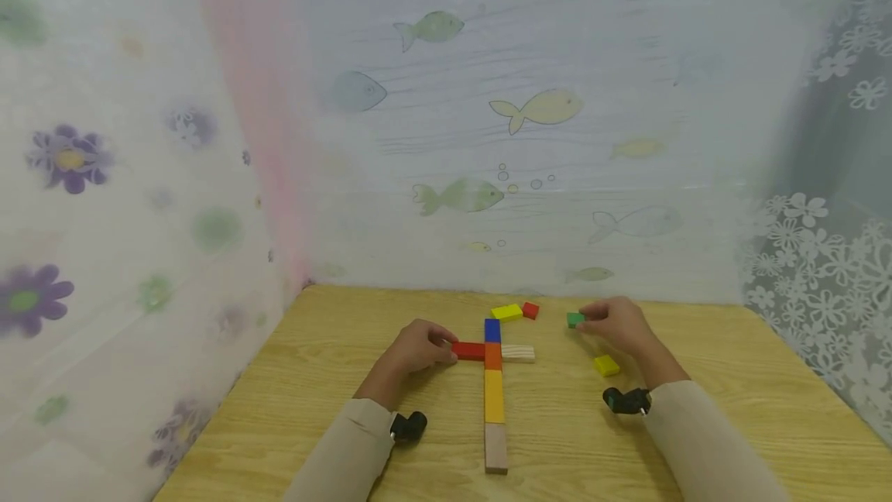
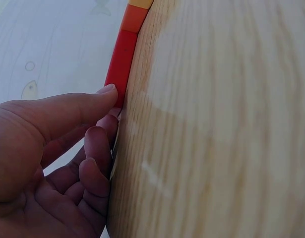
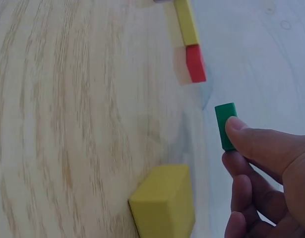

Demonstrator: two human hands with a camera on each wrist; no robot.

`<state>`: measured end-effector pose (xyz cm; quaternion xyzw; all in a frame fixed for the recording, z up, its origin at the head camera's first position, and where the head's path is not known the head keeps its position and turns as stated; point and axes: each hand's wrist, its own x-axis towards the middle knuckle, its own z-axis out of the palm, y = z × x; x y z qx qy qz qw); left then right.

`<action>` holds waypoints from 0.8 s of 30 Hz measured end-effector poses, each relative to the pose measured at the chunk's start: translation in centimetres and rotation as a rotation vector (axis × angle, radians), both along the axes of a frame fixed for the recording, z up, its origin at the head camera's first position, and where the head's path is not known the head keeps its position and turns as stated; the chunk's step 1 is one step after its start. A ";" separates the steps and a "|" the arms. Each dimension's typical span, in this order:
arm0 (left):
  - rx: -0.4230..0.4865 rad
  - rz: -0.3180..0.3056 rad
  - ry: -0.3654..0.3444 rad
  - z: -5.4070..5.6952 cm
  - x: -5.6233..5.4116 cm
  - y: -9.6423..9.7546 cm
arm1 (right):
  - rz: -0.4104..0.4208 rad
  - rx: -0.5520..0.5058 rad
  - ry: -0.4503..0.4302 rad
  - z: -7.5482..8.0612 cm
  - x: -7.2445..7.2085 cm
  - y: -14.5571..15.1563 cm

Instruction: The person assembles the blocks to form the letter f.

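My left hand (image 1: 420, 347) pinches the outer end of a red block (image 1: 468, 351) lying on the table. In the left wrist view the thumb lies on the end of that red block (image 2: 121, 62), with fingers below. The red block meets an orange block (image 1: 493, 356) in a column with a blue block (image 1: 492, 330), a yellow-orange block (image 1: 494, 396) and a bare wood block (image 1: 496, 446). Opposite the red one, a pale wood block (image 1: 519, 353) sticks out to the right. My right hand (image 1: 619, 324) holds a small green block (image 3: 225, 124) between thumb and finger.
Behind the column lie a yellow block (image 1: 506, 313) and a small red block (image 1: 530, 311). Another yellow block (image 1: 606, 366) rests just below my right hand. Curtains printed with fish (image 1: 460, 196) and flowers (image 1: 70, 159) stand around the wooden table (image 1: 557, 440).
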<state>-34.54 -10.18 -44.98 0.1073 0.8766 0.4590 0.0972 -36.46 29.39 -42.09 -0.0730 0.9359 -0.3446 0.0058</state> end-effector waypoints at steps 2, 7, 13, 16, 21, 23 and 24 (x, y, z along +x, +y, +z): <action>-0.002 0.000 -0.002 0.1 0.0 0.0 | -0.005 0.000 -0.012 0.0 -0.2 -0.4; -0.002 0.009 -0.006 0.3 0.2 0.2 | -0.022 -0.028 -0.050 -0.6 -0.9 -1.3; -0.005 0.001 -0.006 0.0 0.0 0.0 | -0.032 -0.044 -0.060 -1.1 -1.5 -2.3; -0.007 0.000 -0.009 -0.1 -0.1 -0.1 | -0.028 -0.023 -0.050 -1.2 -1.6 -2.8; -0.006 0.000 -0.009 0.0 -0.2 -0.1 | -0.024 -0.010 -0.047 -1.3 -1.7 -3.6; -0.009 -0.003 -0.004 0.0 -0.2 -0.1 | -0.021 -0.006 -0.042 -1.4 -1.7 -3.7; -0.009 -0.006 -0.001 0.0 -0.2 -0.1 | -0.020 -0.003 -0.039 -1.5 -1.8 -3.8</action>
